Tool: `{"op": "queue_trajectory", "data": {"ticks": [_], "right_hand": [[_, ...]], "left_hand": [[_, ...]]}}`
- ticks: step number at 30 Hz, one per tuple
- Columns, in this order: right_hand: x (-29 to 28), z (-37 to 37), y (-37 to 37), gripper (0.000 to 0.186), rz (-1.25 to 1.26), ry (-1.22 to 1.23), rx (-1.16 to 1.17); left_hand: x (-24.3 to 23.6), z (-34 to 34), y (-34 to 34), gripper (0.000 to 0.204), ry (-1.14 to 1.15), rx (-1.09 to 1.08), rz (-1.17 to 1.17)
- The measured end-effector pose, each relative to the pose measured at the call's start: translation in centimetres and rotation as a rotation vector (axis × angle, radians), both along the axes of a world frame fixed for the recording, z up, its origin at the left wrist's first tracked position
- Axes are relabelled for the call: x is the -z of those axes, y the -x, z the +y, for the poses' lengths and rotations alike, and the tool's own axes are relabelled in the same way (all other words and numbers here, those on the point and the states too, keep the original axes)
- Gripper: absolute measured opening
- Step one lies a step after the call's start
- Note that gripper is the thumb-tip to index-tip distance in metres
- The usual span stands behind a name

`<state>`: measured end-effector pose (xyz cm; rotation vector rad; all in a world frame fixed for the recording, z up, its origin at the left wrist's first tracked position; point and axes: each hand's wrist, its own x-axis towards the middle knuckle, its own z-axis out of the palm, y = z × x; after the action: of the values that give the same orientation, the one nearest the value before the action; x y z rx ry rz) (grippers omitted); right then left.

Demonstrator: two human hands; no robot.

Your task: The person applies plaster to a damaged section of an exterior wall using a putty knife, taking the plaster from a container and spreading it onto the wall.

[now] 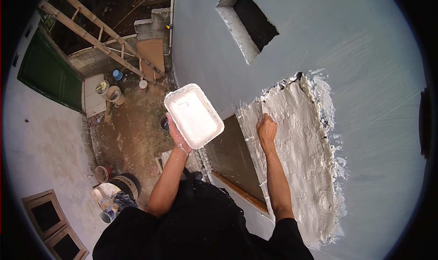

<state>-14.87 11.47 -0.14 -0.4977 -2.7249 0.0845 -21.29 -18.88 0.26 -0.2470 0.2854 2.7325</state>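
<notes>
My left hand (pixel 177 133) is wrapped round the side of a white rectangular tub (pixel 218 133), whose rim and inner walls are coated with white plaster. White smears mark the wrist. The fingers of my right hand (pixel 267 131) are closed and held against the plaster patch (pixel 299 137) on the wall, near its upper left edge. Something small and pale seems to stick out above those fingers, but I cannot make out what it is. The patch is rough and white, with ragged edges and dark gaps along its top.
A grey wall (pixel 369 100) with a recessed opening (pixel 256 20) rises on the right. Beside the patch is a wood-edged window (pixel 235 162). Bamboo ladder (pixel 98 43), buckets (pixel 115 95) and a blue pail (pixel 117 75) stand far left. A black drum (pixel 125 183) stands near left.
</notes>
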Motion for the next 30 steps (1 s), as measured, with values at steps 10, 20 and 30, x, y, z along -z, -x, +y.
{"op": "queue_trajectory", "data": {"ticks": [10, 20, 30], "right_hand": [[-6.5, -3.8, -2.2, 0.012, 0.151, 0.13, -0.073], [-0.1, -1.2, 0.4, 0.012, -0.016, 0.026, -0.042], [-7.6, -1.9, -3.3, 0.014, 0.217, -0.003, 0.01]], "left_hand": [[-0.1, 0.5, 0.0, 0.075, 0.062, 0.004, -0.022], [-0.6, 0.7, -0.1, 0.074, 0.083, 0.011, 0.003], [-1.5, 1.0, -0.4, 0.068, -0.011, 0.023, 0.037]]}}
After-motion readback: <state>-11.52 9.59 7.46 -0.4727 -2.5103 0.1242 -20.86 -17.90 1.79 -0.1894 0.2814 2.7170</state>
